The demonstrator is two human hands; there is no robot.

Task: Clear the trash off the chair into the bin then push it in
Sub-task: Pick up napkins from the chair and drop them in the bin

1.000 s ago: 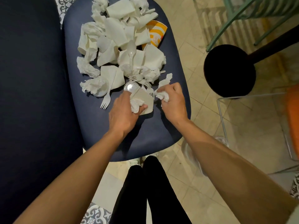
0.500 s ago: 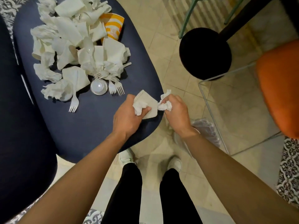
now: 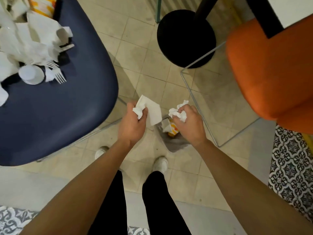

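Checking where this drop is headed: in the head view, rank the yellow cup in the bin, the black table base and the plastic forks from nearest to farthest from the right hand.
1. yellow cup, in the bin just under the right hand.
2. black table base, on the floor ahead.
3. plastic forks, far left on the blue chair.

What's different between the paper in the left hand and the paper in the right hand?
The flat napkin in the left hand sticks out mostly smooth and folded; the crumpled wad in the right hand is balled up. The flat napkin looks larger than the crumpled wad. The crumpled wad hangs over the bin; the flat napkin is at its left edge. Both are white paper, gripped.
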